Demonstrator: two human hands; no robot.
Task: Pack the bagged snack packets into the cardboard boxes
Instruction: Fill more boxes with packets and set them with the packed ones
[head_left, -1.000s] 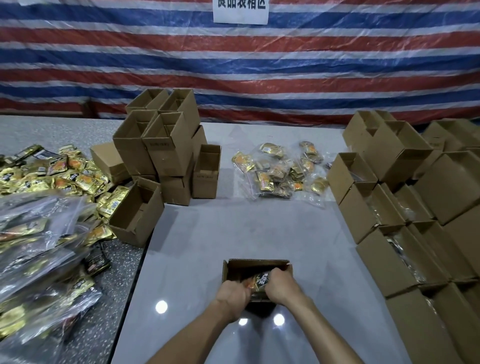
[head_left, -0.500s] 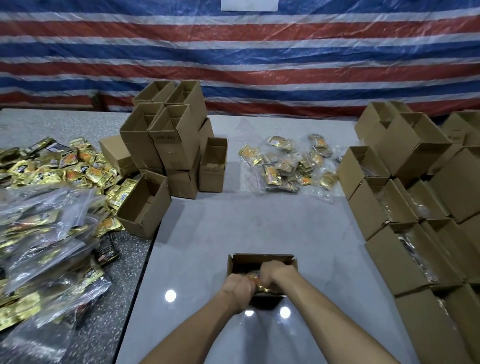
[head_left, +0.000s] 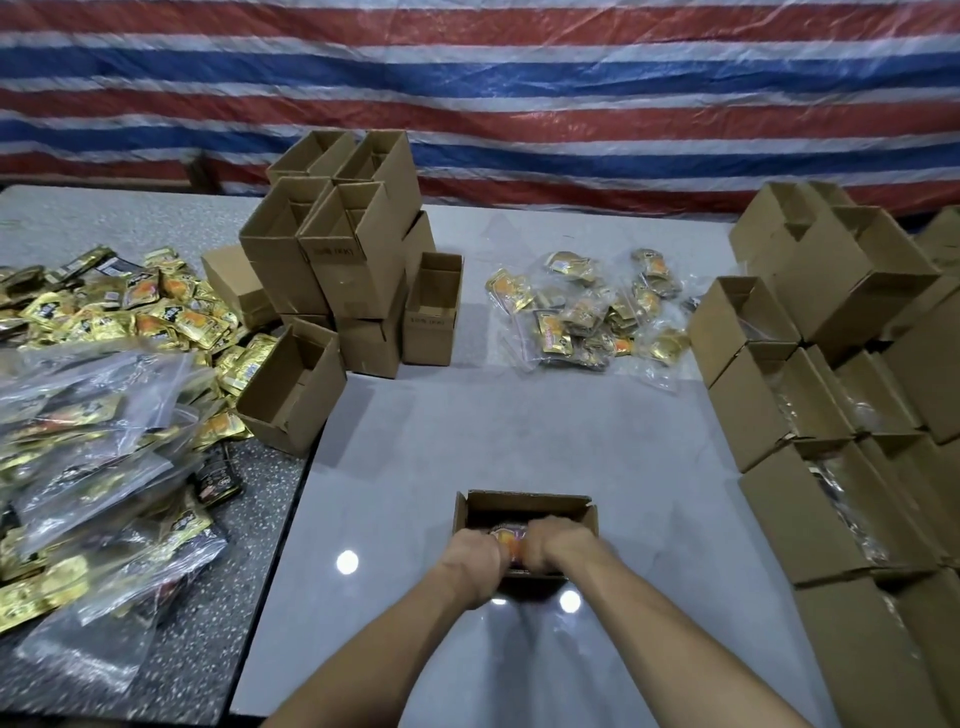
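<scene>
1. A small open box is seen at 6 o'clock on the white table, near the edge by the person.
2. A bag of snack packets is held down inside this box. Only a bit of orange and gold is seen between the two hands.
3. The left hand is curled tight on the bag, at the box's 7 o'clock corner.
4. The right hand is curled tight on the bag too, at the box's 5 o'clock corner. The two hands are very close together.
5. The fingertips are hidden inside the box.
6. A stack of empty boxes is seen at 11 o'clock. One more empty box is tipped on its side just below the stack.
7. More bagged packets are spread flat on the white table at 1 o'clock.
8. Rows of open boxes are packed close together at 3 o'clock. Clear bags are seen inside some of them.
9. Loose gold packets are piled at 10 o'clock on a dark speckled table. Clear bags full of packets are heaped at 8 o'clock.
10. A red, white and blue striped sheet is hung at 12 o'clock.
</scene>
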